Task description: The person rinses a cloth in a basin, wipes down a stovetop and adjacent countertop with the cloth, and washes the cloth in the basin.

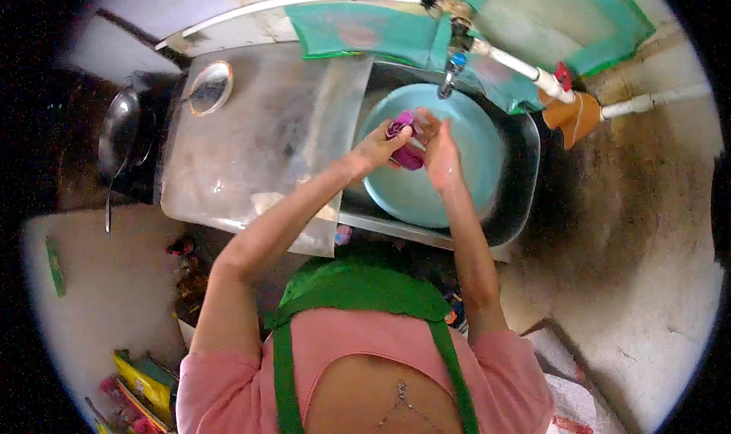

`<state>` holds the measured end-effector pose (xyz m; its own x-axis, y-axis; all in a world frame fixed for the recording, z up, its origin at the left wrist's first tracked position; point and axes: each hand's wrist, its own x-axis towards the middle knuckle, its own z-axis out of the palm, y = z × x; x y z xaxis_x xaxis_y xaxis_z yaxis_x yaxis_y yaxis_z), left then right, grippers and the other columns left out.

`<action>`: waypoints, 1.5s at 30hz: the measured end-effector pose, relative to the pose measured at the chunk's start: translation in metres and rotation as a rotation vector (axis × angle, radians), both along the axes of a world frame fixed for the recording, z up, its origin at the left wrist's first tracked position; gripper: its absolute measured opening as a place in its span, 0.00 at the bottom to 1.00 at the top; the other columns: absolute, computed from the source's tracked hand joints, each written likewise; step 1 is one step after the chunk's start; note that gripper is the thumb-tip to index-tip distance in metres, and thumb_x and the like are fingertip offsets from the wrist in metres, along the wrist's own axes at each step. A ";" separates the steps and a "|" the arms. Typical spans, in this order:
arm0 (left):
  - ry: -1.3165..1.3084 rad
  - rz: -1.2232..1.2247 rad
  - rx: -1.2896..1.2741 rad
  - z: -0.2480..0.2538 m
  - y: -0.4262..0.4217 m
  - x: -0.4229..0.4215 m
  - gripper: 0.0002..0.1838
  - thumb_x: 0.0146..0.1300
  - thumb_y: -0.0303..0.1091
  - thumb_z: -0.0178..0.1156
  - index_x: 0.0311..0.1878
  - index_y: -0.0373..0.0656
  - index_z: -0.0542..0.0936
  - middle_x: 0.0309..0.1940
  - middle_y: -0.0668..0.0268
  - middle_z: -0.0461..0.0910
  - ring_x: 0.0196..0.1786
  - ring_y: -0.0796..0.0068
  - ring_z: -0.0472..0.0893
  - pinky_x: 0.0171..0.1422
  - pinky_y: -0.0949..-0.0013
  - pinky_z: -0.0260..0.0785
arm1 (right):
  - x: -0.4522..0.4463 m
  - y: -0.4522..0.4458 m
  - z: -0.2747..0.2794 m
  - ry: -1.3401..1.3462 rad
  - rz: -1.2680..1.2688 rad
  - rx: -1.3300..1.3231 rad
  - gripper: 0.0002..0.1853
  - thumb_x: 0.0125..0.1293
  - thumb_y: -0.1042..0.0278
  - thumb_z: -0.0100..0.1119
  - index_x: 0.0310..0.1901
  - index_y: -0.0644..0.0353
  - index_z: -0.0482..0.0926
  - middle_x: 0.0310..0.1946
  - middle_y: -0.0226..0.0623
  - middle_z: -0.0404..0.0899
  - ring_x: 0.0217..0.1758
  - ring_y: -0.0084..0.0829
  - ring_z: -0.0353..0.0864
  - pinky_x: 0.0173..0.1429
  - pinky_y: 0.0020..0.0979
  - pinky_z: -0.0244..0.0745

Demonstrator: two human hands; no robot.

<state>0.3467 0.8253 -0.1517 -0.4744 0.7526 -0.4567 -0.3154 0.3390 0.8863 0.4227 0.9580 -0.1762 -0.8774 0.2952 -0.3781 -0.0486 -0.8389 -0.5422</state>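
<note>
Over a light blue basin [476, 194] set in the dark sink, my left hand [377, 146] is closed around a purple item [409, 157] with ruffled folds. Its thumb lies on top of the item. My right hand [444, 156] is beside it on the right, palm turned toward the purple item, with its fingers apart and wet-looking. Something whitish shows between the two hands, too small to make out. Cloudy water lies in the basin below. The blue-handled faucet [451, 74] is just above the hands.
A metal drainboard [251, 145] lies left of the basin, with a small bowl [211, 87] at its upper left. Farther left are a pan [120, 129] and a dark stove area. White pipes with a red valve [563, 76] run along the wall.
</note>
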 end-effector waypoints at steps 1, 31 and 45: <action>0.031 0.101 0.057 -0.009 -0.004 -0.003 0.35 0.57 0.60 0.47 0.58 0.42 0.61 0.47 0.64 0.69 0.49 0.72 0.70 0.50 0.62 0.67 | 0.003 -0.013 0.007 0.027 0.119 0.256 0.20 0.64 0.56 0.44 0.51 0.62 0.66 0.46 0.35 0.70 0.50 0.29 0.68 0.56 0.34 0.60; -0.103 0.557 0.628 0.067 -0.425 -0.023 0.25 0.64 0.51 0.41 0.53 0.40 0.68 0.48 0.63 0.72 0.53 0.70 0.70 0.55 0.57 0.65 | -0.076 -0.420 0.118 0.355 0.368 1.113 0.14 0.55 0.70 0.57 0.43 0.62 0.69 0.33 0.31 0.73 0.40 0.22 0.73 0.45 0.24 0.67; 0.235 0.810 0.498 0.095 -0.455 -0.038 0.16 0.57 0.33 0.56 0.49 0.42 0.71 0.33 0.72 0.74 0.31 0.83 0.72 0.33 0.79 0.64 | -0.111 -0.436 0.124 0.745 0.175 1.777 0.09 0.56 0.71 0.52 0.39 0.63 0.73 0.38 0.42 0.75 0.35 0.44 0.76 0.36 0.37 0.72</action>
<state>0.3091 0.3704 -0.0563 -0.9708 0.2399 -0.0025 -0.0845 -0.3322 0.9394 0.3116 0.5218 -0.0518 -0.7532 -0.2338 0.6148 -0.6260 0.5420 -0.5607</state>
